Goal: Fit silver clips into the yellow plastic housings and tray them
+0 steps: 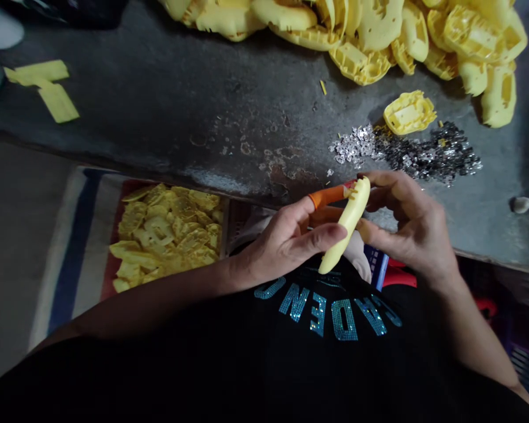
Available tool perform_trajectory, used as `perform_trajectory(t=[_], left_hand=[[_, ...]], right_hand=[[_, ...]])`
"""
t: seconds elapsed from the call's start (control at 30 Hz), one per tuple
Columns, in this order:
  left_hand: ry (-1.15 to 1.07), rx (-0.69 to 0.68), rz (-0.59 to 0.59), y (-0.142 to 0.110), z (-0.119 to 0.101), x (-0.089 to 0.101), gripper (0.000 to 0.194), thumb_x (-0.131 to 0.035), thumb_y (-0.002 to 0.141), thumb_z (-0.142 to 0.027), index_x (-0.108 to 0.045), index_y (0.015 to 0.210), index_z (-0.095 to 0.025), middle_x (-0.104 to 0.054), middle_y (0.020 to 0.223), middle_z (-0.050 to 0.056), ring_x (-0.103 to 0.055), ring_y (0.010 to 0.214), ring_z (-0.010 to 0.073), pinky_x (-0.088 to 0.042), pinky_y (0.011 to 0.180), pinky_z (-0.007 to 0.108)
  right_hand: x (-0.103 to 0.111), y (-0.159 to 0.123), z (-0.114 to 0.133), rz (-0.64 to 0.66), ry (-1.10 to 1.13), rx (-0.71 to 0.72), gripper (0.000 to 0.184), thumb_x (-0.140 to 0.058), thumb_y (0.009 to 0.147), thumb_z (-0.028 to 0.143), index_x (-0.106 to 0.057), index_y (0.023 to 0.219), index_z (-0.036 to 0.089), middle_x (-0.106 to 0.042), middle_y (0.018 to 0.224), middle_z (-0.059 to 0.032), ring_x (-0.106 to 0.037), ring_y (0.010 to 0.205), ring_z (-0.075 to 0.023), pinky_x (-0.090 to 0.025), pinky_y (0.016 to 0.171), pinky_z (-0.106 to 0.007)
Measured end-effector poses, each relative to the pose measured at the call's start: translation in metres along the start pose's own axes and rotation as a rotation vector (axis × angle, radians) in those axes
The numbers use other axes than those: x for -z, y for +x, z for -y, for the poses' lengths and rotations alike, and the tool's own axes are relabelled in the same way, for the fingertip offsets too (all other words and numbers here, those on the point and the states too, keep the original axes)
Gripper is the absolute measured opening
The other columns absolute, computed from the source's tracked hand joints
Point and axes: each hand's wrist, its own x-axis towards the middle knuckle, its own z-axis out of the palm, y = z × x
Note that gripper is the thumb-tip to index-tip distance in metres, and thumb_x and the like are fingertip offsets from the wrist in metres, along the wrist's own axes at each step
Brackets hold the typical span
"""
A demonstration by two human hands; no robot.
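A curved yellow plastic shell (346, 226) is held on edge in front of my chest, just off the table's near edge. My left hand (286, 235) grips it, thumb on the near face and the fingers behind; orange covers wrap the fingers. From the other side my right hand (405, 217) closes on the shell, its index fingertip at the upper end and its thumb by the edge. The shell hides anything between the right fingertips. Beyond my right hand lies a spread of small shiny metal clips (427, 153), with another yellow shell (409, 111), inner side up, against it.
A heap of yellow shells (370, 29) covers the table's (167, 100) far side. Yellow strips (53, 88) lie at left. Below the edge, a box of yellow parts (167, 235) stands at left. A small greyish lump (521, 204) sits at right.
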Motion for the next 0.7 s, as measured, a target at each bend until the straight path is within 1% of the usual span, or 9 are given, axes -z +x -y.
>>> perform_trajectory(t=[0.13, 0.2, 0.3, 0.43, 0.5, 0.57, 0.6, 0.63, 0.7], left_hand=[[0.164, 0.039, -0.021, -0.010, -0.002, 0.006, 0.072, -0.090, 0.099, -0.052, -0.072, 0.164, -0.028, -0.086, 0.113, 0.006, -0.079, 0.094, 0.0222, -0.059, 0.078, 0.028], [0.162, 0.059, 0.008, -0.011, -0.001, 0.010, 0.069, -0.092, 0.097, -0.050, -0.076, 0.160, -0.027, -0.087, 0.116, 0.008, -0.079, 0.093, 0.0223, -0.060, 0.079, 0.029], [0.120, 0.079, 0.085, -0.009, 0.002, 0.014, 0.070, -0.096, 0.093, -0.045, -0.077, 0.158, -0.027, -0.086, 0.129, 0.010, -0.082, 0.099, 0.0246, -0.064, 0.085, 0.031], [0.070, 0.105, 0.119, -0.001, 0.005, 0.012, 0.066, -0.100, 0.089, -0.041, -0.083, 0.151, -0.027, -0.089, 0.128, 0.010, -0.086, 0.099, 0.0268, -0.069, 0.086, 0.033], [0.074, 0.057, 0.099, 0.004, 0.005, 0.011, 0.057, -0.103, 0.085, -0.037, -0.089, 0.140, -0.028, -0.089, 0.132, 0.009, -0.087, 0.109, 0.0302, -0.070, 0.098, 0.039], [0.104, -0.006, 0.080, 0.009, 0.005, 0.011, 0.048, -0.105, 0.081, -0.034, -0.093, 0.128, -0.029, -0.087, 0.139, 0.008, -0.084, 0.125, 0.0341, -0.065, 0.115, 0.044], [0.113, -0.010, 0.088, 0.011, 0.004, 0.012, 0.046, -0.105, 0.081, -0.034, -0.094, 0.125, -0.029, -0.086, 0.141, 0.008, -0.083, 0.129, 0.0349, -0.063, 0.118, 0.045], [0.099, 0.012, 0.108, 0.012, 0.004, 0.013, 0.047, -0.105, 0.081, -0.034, -0.094, 0.126, -0.029, -0.086, 0.143, 0.009, -0.082, 0.131, 0.0350, -0.063, 0.118, 0.045], [0.001, 0.086, 0.159, 0.013, 0.002, 0.015, 0.062, -0.106, 0.081, -0.033, -0.087, 0.140, -0.032, -0.082, 0.150, 0.010, -0.083, 0.128, 0.0332, -0.068, 0.106, 0.041]], right_hand=[[-0.016, -0.009, -0.002, -0.139, -0.003, 0.029, 0.047, -0.084, 0.097, 0.031, -0.070, 0.142, 0.029, -0.077, 0.118, -0.0075, -0.077, 0.094, -0.0250, -0.069, 0.082, -0.043], [-0.022, -0.014, -0.005, -0.199, 0.004, 0.048, 0.049, -0.083, 0.096, 0.029, -0.070, 0.144, 0.029, -0.077, 0.122, -0.0087, -0.077, 0.099, -0.0269, -0.070, 0.085, -0.046], [-0.024, -0.023, -0.007, -0.247, 0.022, 0.048, 0.053, -0.084, 0.096, 0.030, -0.070, 0.147, 0.031, -0.078, 0.124, -0.0099, -0.077, 0.104, -0.0294, -0.070, 0.087, -0.049], [-0.025, -0.036, -0.009, -0.328, 0.004, 0.065, 0.060, -0.085, 0.094, 0.028, -0.070, 0.151, 0.031, -0.077, 0.124, -0.0108, -0.078, 0.108, -0.0315, -0.071, 0.087, -0.049], [-0.026, -0.042, -0.011, -0.376, -0.005, 0.075, 0.068, -0.088, 0.089, 0.024, -0.070, 0.154, 0.032, -0.077, 0.127, -0.0114, -0.078, 0.111, -0.0336, -0.072, 0.088, -0.052], [-0.028, -0.047, -0.013, -0.415, -0.002, 0.075, 0.072, -0.090, 0.086, 0.020, -0.071, 0.154, 0.033, -0.077, 0.128, -0.0119, -0.077, 0.113, -0.0354, -0.072, 0.088, -0.054], [-0.028, -0.048, -0.013, -0.426, 0.005, 0.066, 0.071, -0.090, 0.086, 0.020, -0.072, 0.153, 0.033, -0.077, 0.128, -0.0120, -0.077, 0.112, -0.0352, -0.072, 0.087, -0.054], [-0.029, -0.049, -0.013, -0.428, 0.014, 0.050, 0.069, -0.090, 0.087, 0.021, -0.072, 0.152, 0.033, -0.077, 0.127, -0.0120, -0.077, 0.109, -0.0344, -0.072, 0.085, -0.054], [-0.027, -0.047, -0.009, -0.349, 0.004, 0.008, 0.065, -0.086, 0.094, 0.026, -0.068, 0.156, 0.033, -0.075, 0.128, -0.0118, -0.077, 0.107, -0.0318, -0.071, 0.085, -0.051]])
